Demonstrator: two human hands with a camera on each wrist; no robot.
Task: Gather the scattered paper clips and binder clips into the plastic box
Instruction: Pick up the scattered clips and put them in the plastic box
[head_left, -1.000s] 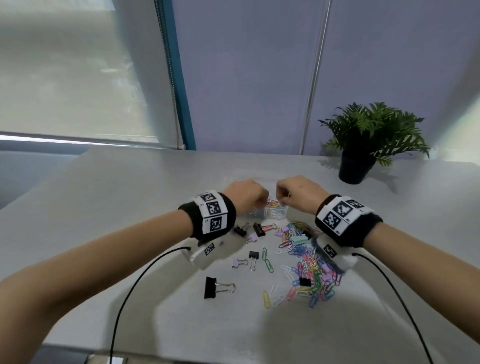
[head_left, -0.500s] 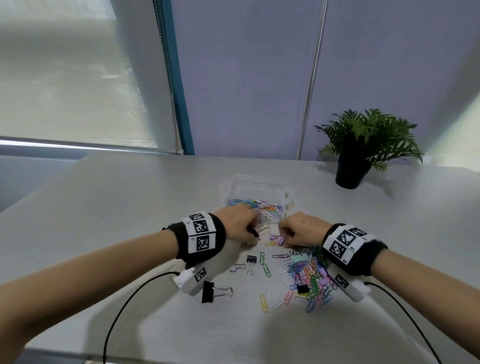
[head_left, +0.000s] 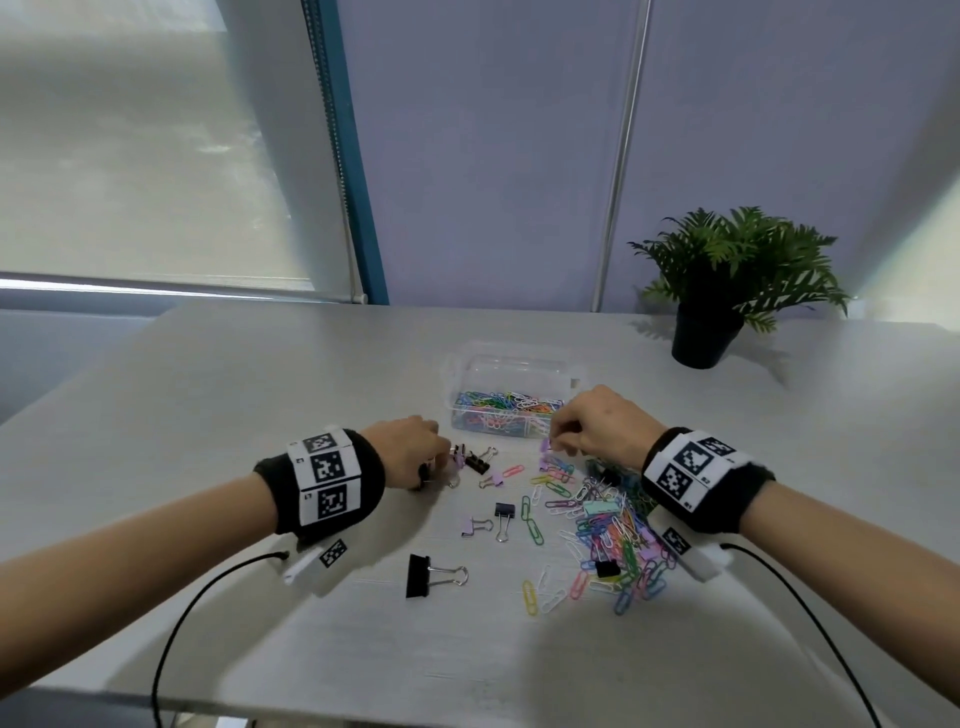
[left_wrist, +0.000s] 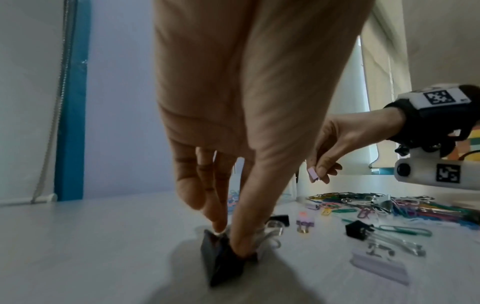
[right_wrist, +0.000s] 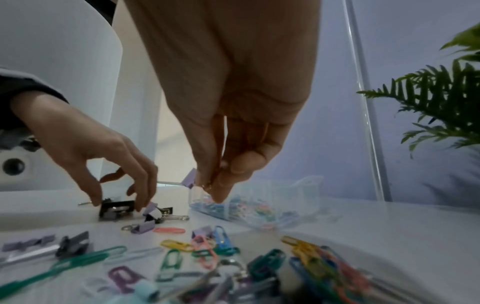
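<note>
Paper clips (head_left: 613, 535) lie in a loose coloured heap on the bench (head_left: 208, 395), near side of the plastic box (head_left: 511, 400), which already holds many. Versus 0.5 s ago: right hand (head_left: 597, 426) has risen off the heap and now pinches a small lilac binder clip (left_wrist: 313, 174) in thumb and fingertips, just beside the box's near right corner. Left hand (head_left: 410, 457) has shifted left, away from the box; thumb and fingers now curl down onto a black binder clip (left_wrist: 223, 257) resting on the bench. Large black binder clip (head_left: 421, 574) unchanged at near edge; potted plant (head_left: 727, 280) far right
</note>
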